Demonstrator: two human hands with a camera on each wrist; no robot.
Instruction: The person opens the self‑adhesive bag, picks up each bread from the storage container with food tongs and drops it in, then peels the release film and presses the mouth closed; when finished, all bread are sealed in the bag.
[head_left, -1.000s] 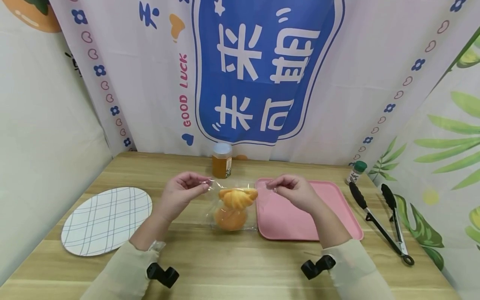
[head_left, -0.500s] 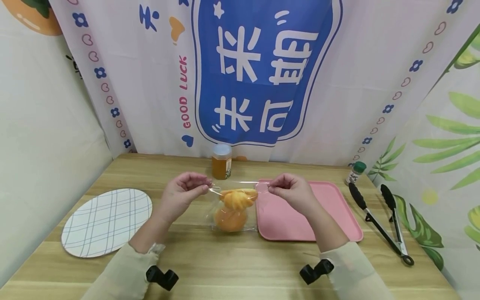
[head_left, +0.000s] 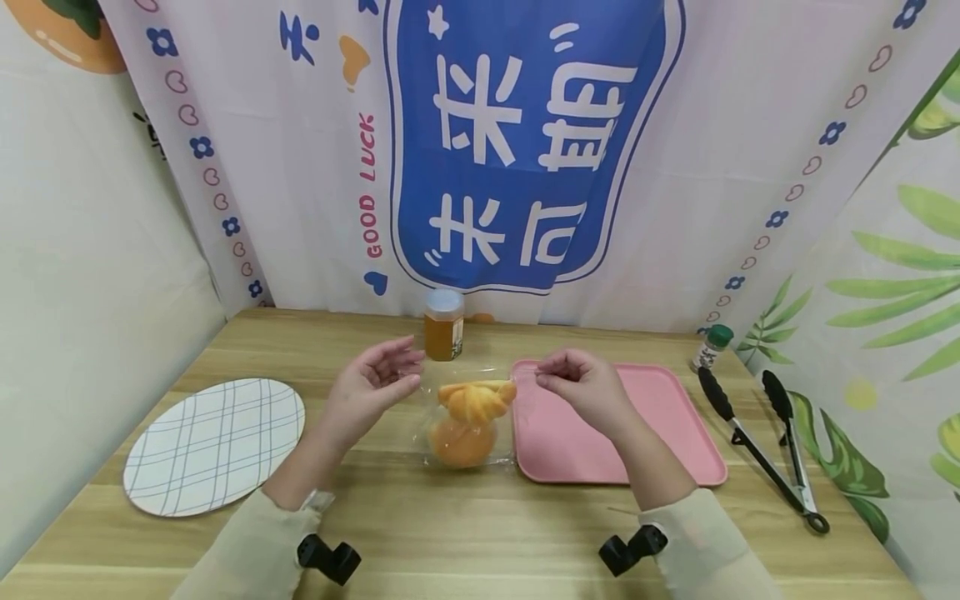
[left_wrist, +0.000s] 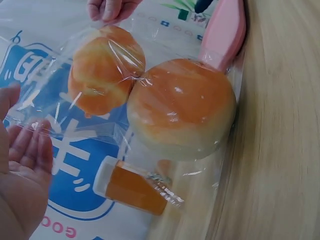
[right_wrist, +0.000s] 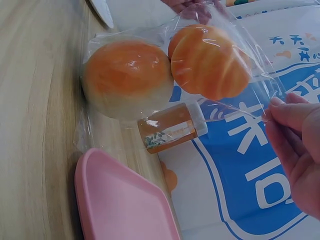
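Two breads sit in a clear plastic bag [left_wrist: 120,135]: a ridged, croissant-like bread [head_left: 477,401] above and a round bun [head_left: 461,442] below. My right hand [head_left: 588,387] pinches the bag's upper right corner between thumb and fingertips, plain in the right wrist view. At the bag's upper left edge is my left hand [head_left: 375,379], its thumb apart from the fingers. In the left wrist view the left fingers [left_wrist: 30,147] are by the film; whether they touch it I cannot tell. The bag's mouth edge is hard to make out.
Right of the bag lies a pink tray [head_left: 570,442], partly under the right forearm. Behind stands a honey-coloured jar [head_left: 442,327]. Tongs [head_left: 772,467] and a green-capped shaker [head_left: 712,346] are at the far right, a checked oval board [head_left: 213,446] at the left.
My left thumb and fingers have parted and let go of the bag's left corner. The mouth edge, taut half a second ago, has slackened. My right hand has kept its pinch.
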